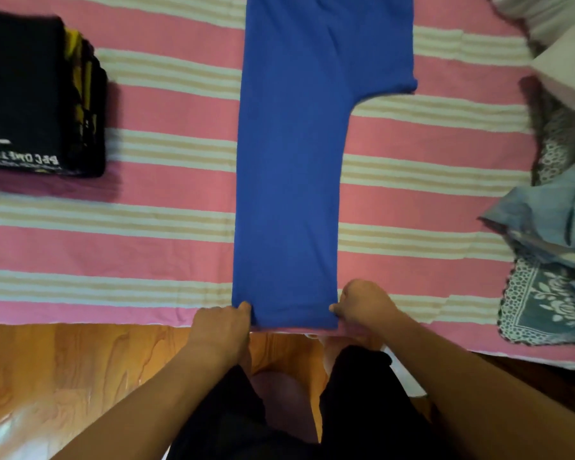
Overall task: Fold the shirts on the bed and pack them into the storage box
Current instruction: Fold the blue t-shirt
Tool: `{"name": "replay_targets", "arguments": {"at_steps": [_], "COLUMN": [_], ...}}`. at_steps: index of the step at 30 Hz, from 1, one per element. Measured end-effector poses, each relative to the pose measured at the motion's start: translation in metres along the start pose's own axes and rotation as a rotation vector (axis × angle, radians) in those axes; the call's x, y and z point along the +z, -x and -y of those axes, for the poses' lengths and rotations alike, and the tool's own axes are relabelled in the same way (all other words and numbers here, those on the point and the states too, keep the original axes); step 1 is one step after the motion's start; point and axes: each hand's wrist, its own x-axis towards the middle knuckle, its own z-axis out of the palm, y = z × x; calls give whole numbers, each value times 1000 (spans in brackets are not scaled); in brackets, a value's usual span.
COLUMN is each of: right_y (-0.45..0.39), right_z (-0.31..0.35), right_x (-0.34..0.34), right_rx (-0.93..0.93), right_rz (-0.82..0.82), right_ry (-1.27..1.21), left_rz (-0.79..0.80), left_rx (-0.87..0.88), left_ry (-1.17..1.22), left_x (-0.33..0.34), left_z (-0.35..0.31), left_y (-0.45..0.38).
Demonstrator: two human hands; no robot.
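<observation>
We pinch the half-folded blue shirt's hem corners, left hand and right hand; left of it, folded shirts await packing.

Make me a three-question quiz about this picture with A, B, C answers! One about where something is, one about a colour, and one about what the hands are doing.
1. Where is the pile of folded dark shirts?
A. On the bed, left of the blue shirt
B. On the floor
C. On top of the blue shirt

2. What colour is the shirt being folded?
A. Red
B. Blue
C. Green

3. What are the hands doing?
A. Resting on the floor
B. Holding a box
C. Gripping the shirt's bottom corners

Answers:
1 A: the pile sits on the striped bed cover, off to the left of the blue shirt.
2 B: the long shirt in the middle is plain blue.
3 C: the left hand and the right hand each pinch a corner of the hem at the bed's edge.
</observation>
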Motion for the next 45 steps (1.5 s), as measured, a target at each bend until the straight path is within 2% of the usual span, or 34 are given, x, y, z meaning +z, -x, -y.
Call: {"name": "replay_targets", "arguments": {"at_steps": [2, 4, 7, 9, 11, 14, 17, 19, 21, 23, 25, 26, 28, 31, 33, 36, 37, 40, 42, 45], "right_y": [-3, -13, -37, -63, -97, -147, -191, -212, -221, -222, -221, -219, -219, -217, -215, -214, -211, -207, -207, -202], "right_z": [0, -2, -3, 3, 18, 53, 94, 112, 114, 97, 66, 52, 35, 37, 37, 25, 22, 21, 19, 14], "right_x": [-51, -119, -226, -287, -337, -394, -432, -446, -449, -442, -428, -419, -409, -421, -425, -418, -416, -417, -423, -425], "right_rx": [1, -34, -105, -128, -152, -303, -482, -521, -544, -500, -291, -196, -146, -193, -262, -323, -322, -342, -403, -497], "right_rz": [87, -59, -387, -520, -623, -802, -912, -971, -957, -988, -1057, -1057, -978, -888, -884, -860, -831, -735, -721, -679], "right_ry": [-46, -183, -447, -642, -713, -488, -247, -53, -5, -118, -325, -363, -323, -421, -498, -514, -486, -386, -426, -717], "left_rz": [111, 91, -238, -525, -821, -1166, -1287, -1357, -1426, -1402, -1322, -1273, -1156, -983, -908, -1012, -973, -730, -733, -774], "left_rx": [75, 141, 97, 68, 27, -12, -42, -13, 47, 53, -7, -45, -147, -281, -294, -208, -177, -164, -197, -265], "left_ry": [71, 174, 419, 514, 506, 444, 525, 644, 740, 731, 648, 591, 405, 130, 108, -88, -161, -134, -122, -159], "left_x": [-36, -83, -162, -215, -265, -320, -329, -321, -315, -314, -316, -319, -328, -365, -403, -453, -463, -465, -461, -460], "left_z": [-2, 1, 8, 15, 27, 54, 75, 79, 81, 83, 83, 82, 80, 86, 97, 126, 137, 160, 164, 145], "left_y": [-7, -26, -77, -119, -164, -228, -279, -295, -301, -303, -302, -301, -298, -291, -287, -297, -305, -332, -342, -334]}}
